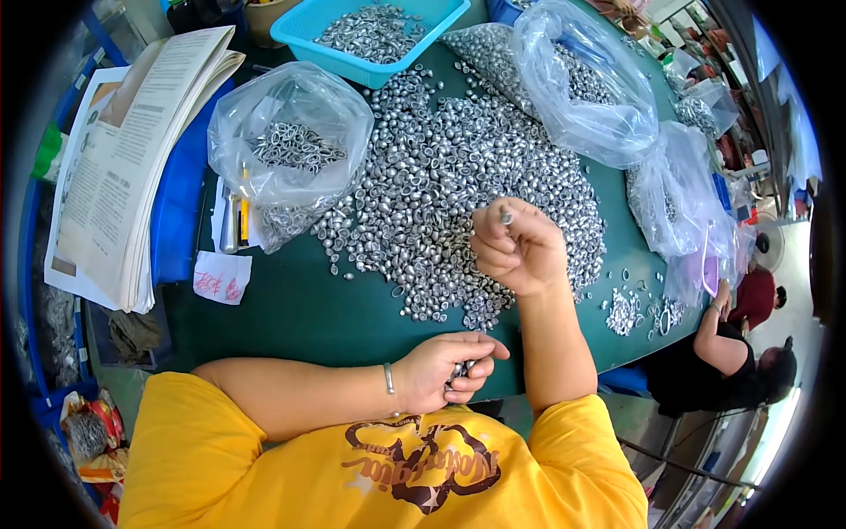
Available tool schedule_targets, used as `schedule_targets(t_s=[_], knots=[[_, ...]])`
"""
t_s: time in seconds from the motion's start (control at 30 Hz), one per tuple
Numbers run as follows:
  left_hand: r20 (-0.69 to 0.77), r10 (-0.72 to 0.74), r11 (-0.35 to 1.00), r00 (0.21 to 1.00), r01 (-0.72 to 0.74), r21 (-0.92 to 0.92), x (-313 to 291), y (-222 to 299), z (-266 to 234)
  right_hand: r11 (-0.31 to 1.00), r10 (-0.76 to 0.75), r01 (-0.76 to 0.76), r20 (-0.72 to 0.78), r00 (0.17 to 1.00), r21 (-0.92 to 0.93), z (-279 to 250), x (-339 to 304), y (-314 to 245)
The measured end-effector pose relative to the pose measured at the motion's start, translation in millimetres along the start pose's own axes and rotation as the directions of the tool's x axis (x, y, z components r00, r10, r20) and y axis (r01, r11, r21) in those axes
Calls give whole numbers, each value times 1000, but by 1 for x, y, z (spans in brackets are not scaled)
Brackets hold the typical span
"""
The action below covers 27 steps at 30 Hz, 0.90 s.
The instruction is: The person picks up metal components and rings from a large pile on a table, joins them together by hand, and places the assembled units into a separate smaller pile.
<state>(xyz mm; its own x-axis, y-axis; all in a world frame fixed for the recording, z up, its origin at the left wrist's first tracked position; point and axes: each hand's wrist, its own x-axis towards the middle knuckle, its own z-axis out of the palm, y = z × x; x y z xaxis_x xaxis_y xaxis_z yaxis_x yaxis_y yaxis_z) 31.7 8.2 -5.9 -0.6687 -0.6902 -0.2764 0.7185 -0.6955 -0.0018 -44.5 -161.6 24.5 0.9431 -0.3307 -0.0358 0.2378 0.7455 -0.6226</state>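
A broad heap of small silver oval metal pieces (pixel 423 194), some domed and some showing hollow undersides, spreads over the dark green tabletop (pixel 300 309). Close to my body, my left hand (pixel 441 370) is cupped around several of these pieces (pixel 459 370). Above the heap's right half, my right hand (pixel 520 247) is raised, its thumb and forefinger pinching one small metal piece (pixel 506 217). The remaining fingers of that hand curl into the palm.
Left of the heap stands a clear bag (pixel 291 132) of metal rings beside a yellow cutter (pixel 244 212) and a paper slip (pixel 222 277). A light-blue basket (pixel 370 66) sits behind. More filled bags (pixel 586 97) line the right. Newspapers (pixel 132 167) are far left; a person (pixel 723 353) works at right.
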Motion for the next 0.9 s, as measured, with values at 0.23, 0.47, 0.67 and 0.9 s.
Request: schedule_targets(t_s=[0.23, 0.47, 0.67, 0.9], knots=[[-11, -8, 1000, 1000, 8, 0, 1, -1, 1, 277, -405, -79, -191, 894, -958, 18, 1, 16], [-17, -9, 1000, 1000, 9, 16, 0, 0, 1, -271, -327, -167, -73, 942, -948, 34, 4, 31], [-20, -4, 1000, 1000, 4, 14, 0, 0, 2, -243, -350, -150, -57, 935, -958, 27, 1, 21], [-31, -6, 1000, 1000, 7, 18, 0, 0, 3, -312, -319, -113, -8, 948, -943, 28, 1, 26]])
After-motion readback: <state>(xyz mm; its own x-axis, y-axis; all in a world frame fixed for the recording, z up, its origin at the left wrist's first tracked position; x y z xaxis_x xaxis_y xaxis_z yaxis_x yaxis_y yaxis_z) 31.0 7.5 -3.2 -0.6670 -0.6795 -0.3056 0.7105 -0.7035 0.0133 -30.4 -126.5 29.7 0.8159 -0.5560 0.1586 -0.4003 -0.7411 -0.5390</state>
